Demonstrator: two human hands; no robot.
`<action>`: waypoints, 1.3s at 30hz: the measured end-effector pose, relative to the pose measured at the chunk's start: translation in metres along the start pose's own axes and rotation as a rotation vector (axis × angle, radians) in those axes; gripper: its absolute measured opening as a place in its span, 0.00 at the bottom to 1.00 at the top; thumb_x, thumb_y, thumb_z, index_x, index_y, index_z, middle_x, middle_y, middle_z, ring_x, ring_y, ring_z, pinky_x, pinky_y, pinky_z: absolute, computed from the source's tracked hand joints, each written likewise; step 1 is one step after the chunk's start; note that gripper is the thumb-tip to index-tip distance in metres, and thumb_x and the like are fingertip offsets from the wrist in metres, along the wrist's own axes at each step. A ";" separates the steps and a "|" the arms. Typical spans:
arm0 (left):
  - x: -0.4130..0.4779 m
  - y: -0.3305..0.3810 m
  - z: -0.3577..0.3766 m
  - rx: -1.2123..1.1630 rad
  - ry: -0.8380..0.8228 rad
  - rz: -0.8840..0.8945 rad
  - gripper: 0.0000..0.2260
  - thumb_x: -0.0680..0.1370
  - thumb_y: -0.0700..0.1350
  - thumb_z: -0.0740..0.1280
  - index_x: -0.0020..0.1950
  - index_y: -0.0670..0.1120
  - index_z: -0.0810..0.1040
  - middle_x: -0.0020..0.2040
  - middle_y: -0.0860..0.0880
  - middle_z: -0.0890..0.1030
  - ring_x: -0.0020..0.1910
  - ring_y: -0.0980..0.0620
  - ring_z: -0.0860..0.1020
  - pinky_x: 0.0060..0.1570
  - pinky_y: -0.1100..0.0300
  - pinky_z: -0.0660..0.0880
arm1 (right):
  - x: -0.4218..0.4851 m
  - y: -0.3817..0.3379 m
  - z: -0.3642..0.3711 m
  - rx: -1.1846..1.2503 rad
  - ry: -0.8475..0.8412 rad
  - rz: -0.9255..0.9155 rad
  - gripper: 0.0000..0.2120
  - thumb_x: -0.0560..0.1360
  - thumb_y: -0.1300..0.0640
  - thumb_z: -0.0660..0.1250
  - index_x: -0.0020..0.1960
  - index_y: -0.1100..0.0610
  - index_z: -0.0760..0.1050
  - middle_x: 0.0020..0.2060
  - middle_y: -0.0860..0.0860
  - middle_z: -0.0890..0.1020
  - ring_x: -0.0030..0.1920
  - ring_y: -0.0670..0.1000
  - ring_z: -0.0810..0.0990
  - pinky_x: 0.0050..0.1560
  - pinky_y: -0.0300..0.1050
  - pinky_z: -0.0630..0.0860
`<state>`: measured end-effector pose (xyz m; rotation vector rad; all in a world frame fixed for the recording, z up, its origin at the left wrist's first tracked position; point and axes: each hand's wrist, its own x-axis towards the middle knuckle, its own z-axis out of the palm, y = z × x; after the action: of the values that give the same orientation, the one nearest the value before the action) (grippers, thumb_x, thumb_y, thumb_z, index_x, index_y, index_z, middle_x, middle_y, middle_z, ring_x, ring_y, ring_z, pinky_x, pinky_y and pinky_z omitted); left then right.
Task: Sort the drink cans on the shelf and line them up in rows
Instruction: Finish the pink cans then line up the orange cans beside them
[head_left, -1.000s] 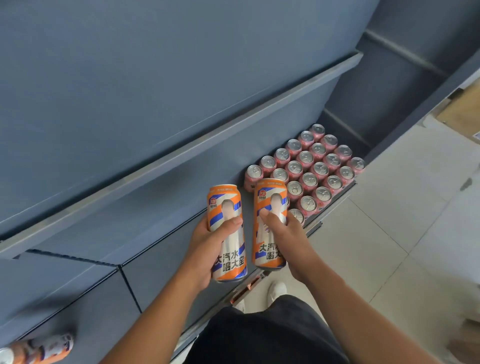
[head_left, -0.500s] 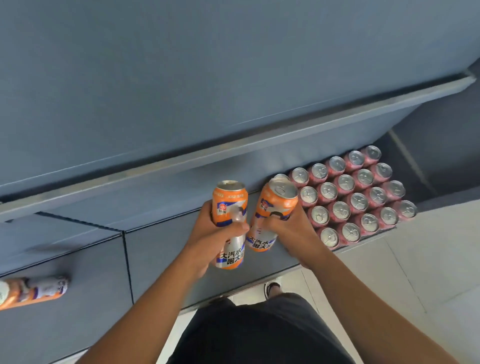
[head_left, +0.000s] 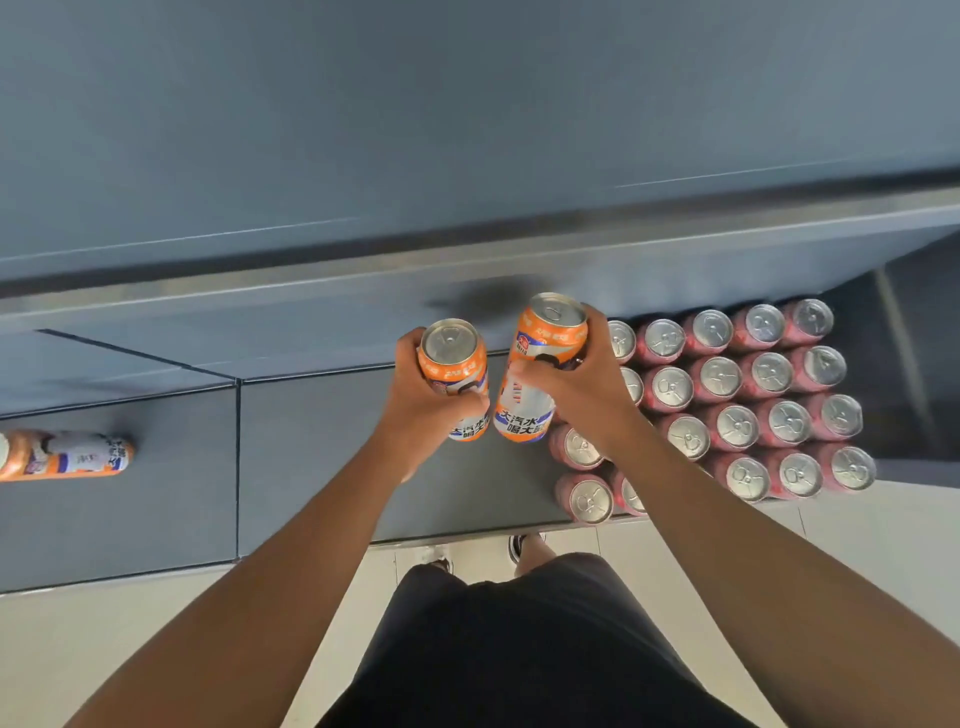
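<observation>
We count three orange cans. Two are in our hands and the third orange can (head_left: 67, 454) lies on its side on the shelf (head_left: 311, 457), far off to the left, cut off by the picture's edge. The left hand (head_left: 426, 410) is wrapped round the left orange can (head_left: 454, 364), thumb across the front of the label. The right hand (head_left: 582, 389) is clamped on the right orange can (head_left: 545, 353) in the same way. This can leans a little, its top tipped away from its neighbour. Both are held tops up over the shelf, close side by side, and whether they touch we cannot tell. Both forearms reach forward and inward from the lower corners. Just right of them stand the pink cans (head_left: 737, 426), packed in four rows. Twenty silver tops show, and the right forearm hides part of the block.
</observation>
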<state>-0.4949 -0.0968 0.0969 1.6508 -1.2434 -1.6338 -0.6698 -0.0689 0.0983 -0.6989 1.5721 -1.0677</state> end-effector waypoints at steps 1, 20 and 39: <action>0.004 -0.002 0.004 0.003 0.002 0.006 0.32 0.67 0.25 0.74 0.62 0.49 0.66 0.46 0.55 0.79 0.41 0.64 0.81 0.41 0.68 0.78 | 0.005 0.003 -0.002 -0.025 -0.020 -0.003 0.30 0.67 0.69 0.76 0.62 0.50 0.68 0.46 0.45 0.82 0.44 0.41 0.83 0.44 0.35 0.78; 0.054 -0.051 0.028 0.237 0.283 0.189 0.25 0.58 0.41 0.80 0.50 0.53 0.77 0.47 0.54 0.81 0.51 0.48 0.79 0.51 0.49 0.78 | 0.054 0.051 -0.009 -0.447 -0.087 -0.276 0.26 0.64 0.61 0.76 0.59 0.51 0.72 0.55 0.49 0.76 0.56 0.49 0.76 0.59 0.47 0.73; 0.079 -0.087 0.041 0.016 0.219 0.133 0.29 0.66 0.26 0.75 0.55 0.48 0.65 0.49 0.56 0.75 0.42 0.70 0.76 0.44 0.66 0.77 | 0.075 0.078 -0.002 -0.743 -0.057 -0.276 0.28 0.65 0.62 0.76 0.62 0.59 0.70 0.56 0.52 0.75 0.52 0.47 0.71 0.48 0.40 0.67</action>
<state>-0.5233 -0.1142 -0.0228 1.6684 -1.2294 -1.3289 -0.6851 -0.0994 -0.0044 -1.4638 1.8603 -0.6168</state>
